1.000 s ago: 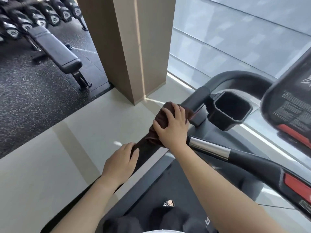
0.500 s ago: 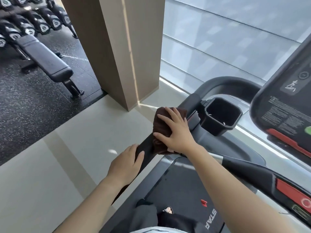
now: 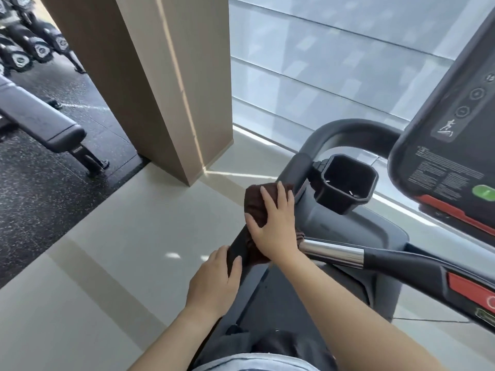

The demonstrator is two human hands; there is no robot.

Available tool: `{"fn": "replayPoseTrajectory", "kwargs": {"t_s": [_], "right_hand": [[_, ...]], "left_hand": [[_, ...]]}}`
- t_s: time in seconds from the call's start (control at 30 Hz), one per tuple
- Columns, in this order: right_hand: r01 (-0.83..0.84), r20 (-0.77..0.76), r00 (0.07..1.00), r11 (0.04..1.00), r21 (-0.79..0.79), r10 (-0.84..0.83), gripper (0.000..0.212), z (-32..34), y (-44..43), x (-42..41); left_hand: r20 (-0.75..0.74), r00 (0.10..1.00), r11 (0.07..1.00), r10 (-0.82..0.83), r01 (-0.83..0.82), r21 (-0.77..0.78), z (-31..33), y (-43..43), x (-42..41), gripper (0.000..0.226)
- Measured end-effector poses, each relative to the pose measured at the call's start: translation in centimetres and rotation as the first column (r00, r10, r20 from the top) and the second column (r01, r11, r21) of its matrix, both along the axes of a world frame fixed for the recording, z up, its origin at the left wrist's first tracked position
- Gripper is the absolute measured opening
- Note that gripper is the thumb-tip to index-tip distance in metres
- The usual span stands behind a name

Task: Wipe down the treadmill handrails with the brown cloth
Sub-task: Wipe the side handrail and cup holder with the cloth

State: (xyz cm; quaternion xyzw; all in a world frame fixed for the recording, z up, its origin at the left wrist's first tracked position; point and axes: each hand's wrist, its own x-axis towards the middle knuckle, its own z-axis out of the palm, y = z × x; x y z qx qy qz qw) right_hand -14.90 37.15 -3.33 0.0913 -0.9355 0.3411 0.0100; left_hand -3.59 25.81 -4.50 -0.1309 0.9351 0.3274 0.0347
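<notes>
The brown cloth is wrapped over the treadmill's left handrail, a dark bar that curves up toward the console. My right hand presses flat on the cloth, fingers spread around it and the rail. Just below, my left hand grips the bare lower stretch of the same rail. A second bar with a chrome sleeve runs off to the right under my right wrist.
A black cup holder sits right of the cloth. The console fills the right edge. A beige pillar stands on the pale floor ahead, with a weight bench and a dumbbell rack at the left.
My right hand has slid the cloth a little up the rail toward the cup holder. The camera has tilted, so the console shows more. My left hand keeps its grip.
</notes>
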Motion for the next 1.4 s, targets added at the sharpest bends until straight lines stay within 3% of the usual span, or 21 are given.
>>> {"fn": "replayPoseTrajectory", "kwargs": {"t_s": [0.13, 0.3, 0.5, 0.63, 0.8, 0.9, 1.03, 1.17, 1.4], "right_hand": [[0.046, 0.025, 0.999, 0.998, 0.04, -0.047, 0.061, 1.2, -0.5, -2.3], [-0.006, -0.005, 1.0, 1.0, -0.019, 0.006, 0.068, 0.3, 0.6, 0.9], [0.009, 0.062, 0.998, 0.997, 0.072, -0.013, 0.074, 1.3, -0.2, -1.2], [0.005, 0.032, 0.999, 1.0, -0.007, -0.005, 0.077, 0.5, 0.5, 0.9], [0.027, 0.063, 0.998, 1.0, 0.012, -0.027, 0.067, 1.3, -0.4, -0.7], [-0.006, 0.002, 1.0, 1.0, 0.0, 0.006, 0.056, 1.5, 0.2, 0.2], [-0.076, -0.027, 0.997, 0.994, -0.084, 0.074, 0.05, 1.9, 2.5, 0.8], [0.031, -0.011, 0.999, 0.987, -0.159, -0.033, 0.052, 3.6, 5.4, -1.0], [0.182, -0.107, 0.976, 0.981, -0.06, -0.188, 0.052, 6.7, 11.8, -6.8]], "left_hand": [[0.004, 1.0, 1.0, -0.015, 0.015, 0.0, -0.1, 0.0, 0.0, 0.054], [-0.019, 1.0, 1.0, 0.001, -0.001, -0.016, -0.2, 0.1, 0.2, 0.05], [-0.003, 1.0, 0.999, -0.001, 0.001, -0.04, -0.2, 0.1, 0.2, 0.051], [-0.003, 1.0, 0.999, 0.005, -0.005, -0.044, 0.0, 0.1, 0.2, 0.047], [0.045, 0.999, 1.0, 0.0, 0.0, -0.009, 0.0, -0.1, 0.1, 0.042], [0.062, 0.998, 0.999, -0.02, 0.018, 0.041, -0.1, -0.4, -0.1, 0.042], [0.03, 0.997, 0.996, -0.075, 0.073, 0.059, 0.0, -0.3, -2.5, 0.043], [0.009, 0.992, 0.991, -0.125, 0.124, 0.051, 0.5, 0.9, -5.9, 0.044], [-0.026, 0.986, 0.986, -0.167, 0.166, -0.029, 2.0, 5.0, -13.8, 0.047]]}}
